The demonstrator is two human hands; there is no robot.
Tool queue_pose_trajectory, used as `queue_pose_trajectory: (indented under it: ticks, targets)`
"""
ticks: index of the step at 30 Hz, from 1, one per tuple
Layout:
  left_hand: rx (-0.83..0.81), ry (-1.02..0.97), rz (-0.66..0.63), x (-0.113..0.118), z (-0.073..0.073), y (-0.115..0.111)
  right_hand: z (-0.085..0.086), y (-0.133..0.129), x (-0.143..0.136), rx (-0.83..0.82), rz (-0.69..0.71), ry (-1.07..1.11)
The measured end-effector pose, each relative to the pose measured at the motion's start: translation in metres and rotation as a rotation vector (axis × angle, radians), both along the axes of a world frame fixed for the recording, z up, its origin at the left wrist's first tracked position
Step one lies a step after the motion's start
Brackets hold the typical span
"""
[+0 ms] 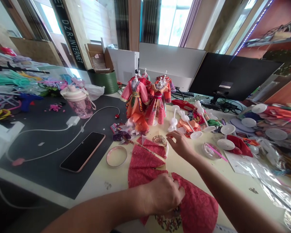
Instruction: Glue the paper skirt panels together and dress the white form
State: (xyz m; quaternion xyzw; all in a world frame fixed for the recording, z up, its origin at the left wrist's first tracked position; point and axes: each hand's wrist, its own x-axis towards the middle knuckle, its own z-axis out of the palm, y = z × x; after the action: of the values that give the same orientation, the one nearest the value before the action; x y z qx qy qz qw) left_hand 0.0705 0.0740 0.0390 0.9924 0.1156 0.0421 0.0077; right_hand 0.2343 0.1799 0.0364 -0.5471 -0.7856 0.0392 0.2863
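Observation:
Red patterned fabric pieces [146, 158] lie spread on the pale table in front of me. My left hand [166, 192] is closed, knuckles up, over the middle of the red cloth and seems to grip it; its fingertips are mostly hidden. Below that hand, a floral-patterned cloth [168, 223] shows between the red panels. Farther forward, my right hand [180, 144] hovers with bent fingers and a small gap at the thumb, just right of a round patterned patch [160, 140]. Nothing is visible in its fingers.
Small dress figures on stands [135, 94] stand at the back centre, before the monitors [172, 61]. To the left are a round lid [116, 156], a phone [83, 152] and a pink bottle [77, 102]. White stands [189, 123] and a dish with a pink stick [212, 151] lie right.

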Motion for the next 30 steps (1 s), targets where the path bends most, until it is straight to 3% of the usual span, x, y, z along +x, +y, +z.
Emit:
queue_pose_trajectory:
  ticks: [7, 13, 17, 22, 25, 30]
  targets:
    - [0.023, -0.019, -0.016, 0.003, -0.003, 0.001, -0.009, 0.046, -0.062, -0.155, 0.120, 0.134]
    - [0.009, -0.101, -0.027, 0.005, -0.015, 0.004, -0.008, 0.060, -0.086, -0.163, 0.178, 0.247]
    - [-0.018, -0.128, -0.031, 0.006, -0.020, 0.005, 0.009, 0.060, -0.085, -0.043, 0.127, 0.357]
    - [-0.005, -0.143, -0.041, 0.005, -0.017, 0.004, 0.023, 0.055, -0.073, 0.129, 0.010, 0.441]
    - [0.008, -0.138, -0.033, 0.005, -0.015, 0.003, 0.020, 0.050, -0.067, 0.152, -0.020, 0.431]
    - [-0.030, -0.104, -0.031, 0.006, -0.014, 0.003, 0.003, 0.046, -0.057, 0.040, -0.030, 0.368]
